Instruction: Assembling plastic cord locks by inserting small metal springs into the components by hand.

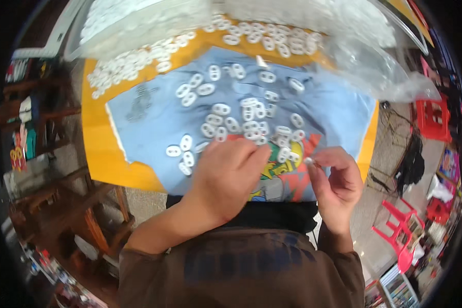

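Note:
Small white oval pieces with two holes lie scattered over a light blue cloth with a coloured cartoon print. My left hand rests low over the cloth beside a cluster of these pieces. Its back faces up and its fingers curl together, so whatever they grip is hidden. To the right, my right hand pinches a small white piece between thumb and forefinger, just above the print. Only part of that piece shows, and it looks like the others.
Under the cloth is a yellow tabletop, with a heap of similar pieces along its far left edge. Two translucent bins stand at the back. A clear plastic bag lies at the far right. Red stools stand on the floor.

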A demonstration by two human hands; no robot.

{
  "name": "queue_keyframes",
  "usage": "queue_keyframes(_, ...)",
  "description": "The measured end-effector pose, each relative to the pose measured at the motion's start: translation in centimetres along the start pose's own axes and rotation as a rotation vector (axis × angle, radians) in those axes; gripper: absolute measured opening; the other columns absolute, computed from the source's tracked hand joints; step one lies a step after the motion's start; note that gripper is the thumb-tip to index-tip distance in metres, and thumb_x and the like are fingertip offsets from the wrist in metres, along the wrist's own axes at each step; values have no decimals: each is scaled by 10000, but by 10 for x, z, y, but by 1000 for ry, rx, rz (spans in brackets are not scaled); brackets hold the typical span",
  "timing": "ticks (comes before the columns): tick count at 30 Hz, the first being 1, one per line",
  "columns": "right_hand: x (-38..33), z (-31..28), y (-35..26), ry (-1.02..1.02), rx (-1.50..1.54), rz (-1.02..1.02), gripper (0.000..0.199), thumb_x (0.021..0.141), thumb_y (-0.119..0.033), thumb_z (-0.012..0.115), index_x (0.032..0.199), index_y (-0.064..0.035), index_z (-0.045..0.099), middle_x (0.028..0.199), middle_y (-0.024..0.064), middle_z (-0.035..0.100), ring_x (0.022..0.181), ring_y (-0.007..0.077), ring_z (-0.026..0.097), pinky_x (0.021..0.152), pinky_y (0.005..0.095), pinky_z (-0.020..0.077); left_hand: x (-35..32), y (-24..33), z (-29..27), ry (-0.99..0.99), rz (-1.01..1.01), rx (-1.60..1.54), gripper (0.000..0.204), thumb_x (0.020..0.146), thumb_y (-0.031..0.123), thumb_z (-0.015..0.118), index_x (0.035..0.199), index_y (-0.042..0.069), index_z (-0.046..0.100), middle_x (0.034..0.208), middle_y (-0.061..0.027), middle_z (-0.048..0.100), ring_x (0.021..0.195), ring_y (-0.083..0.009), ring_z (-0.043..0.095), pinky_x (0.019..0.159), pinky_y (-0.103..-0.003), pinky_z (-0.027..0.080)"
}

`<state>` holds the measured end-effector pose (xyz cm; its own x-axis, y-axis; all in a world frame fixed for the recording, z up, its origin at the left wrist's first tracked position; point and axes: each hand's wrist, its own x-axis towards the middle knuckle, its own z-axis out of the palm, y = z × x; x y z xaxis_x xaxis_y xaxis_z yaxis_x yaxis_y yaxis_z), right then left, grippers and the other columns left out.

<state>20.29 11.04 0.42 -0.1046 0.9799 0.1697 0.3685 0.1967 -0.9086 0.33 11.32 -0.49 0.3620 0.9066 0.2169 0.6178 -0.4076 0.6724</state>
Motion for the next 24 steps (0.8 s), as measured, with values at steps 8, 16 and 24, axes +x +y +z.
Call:
queue_keyframes(8, 11, 37, -30, -175, 642, 379, 192, 775, 71, 609, 927, 2, 512, 904, 72, 601, 815, 109, 561, 784, 249, 444, -12, 0, -24, 100, -176, -523, 249, 734, 44, 652, 976, 14, 600, 867, -86, 574, 737, -187, 555, 652, -273, 439)
queue_keyframes(16, 51, 75, -43, -492, 21, -132, 294, 723, 34, 644, 992, -31, 543, 876, 90, 600, 748, 223, 581, 717, 297, 444, -38, -26, -42, 452, -320, -585, 133, 747, 4, 623, 866, 57, 599, 809, -77, 551, 695, -185, 528, 615, -258, 423)
queue_keyframes(24, 110, 157, -45, -542, -582, -624, 394, 664, -59, 620, 1052, -53, 546, 1125, 102, 510, 1045, 294, 460, 878, 399, 363, -58, -80, -79, 580, -451, -150, 105, 754, -24, 590, 848, 12, 558, 890, -130, 597, 742, -216, 584, 630, -266, 463)
